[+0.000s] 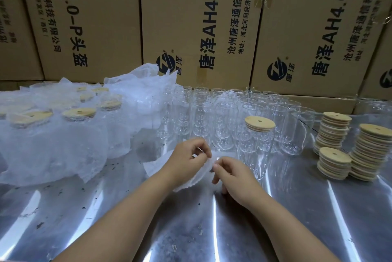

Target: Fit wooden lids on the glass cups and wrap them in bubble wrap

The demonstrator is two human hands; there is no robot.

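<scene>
The left hand (188, 155) and right hand (233, 173) both pinch the bubble wrap sheet (154, 168) on the surface (191, 230); the lidded glass cup (257, 149) stands upright just beyond and right of them, nearest the right hand.

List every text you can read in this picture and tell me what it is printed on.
"AH4.0-P头盔": left carton, printed sideways.
"科技有限公司": left carton; the smaller line beside it is blurred.
"唐泽AH4.0-": middle carton, cut off by the frame.
"沧州唐泽通信科技有": middle carton, cut off.
"地址:河北河间经济开发区": middle carton.
"唐泽AH4.0-P": right carton; its smaller lines are too blurred to read.
Wooden lids and glass cups: no print visible.
</scene>
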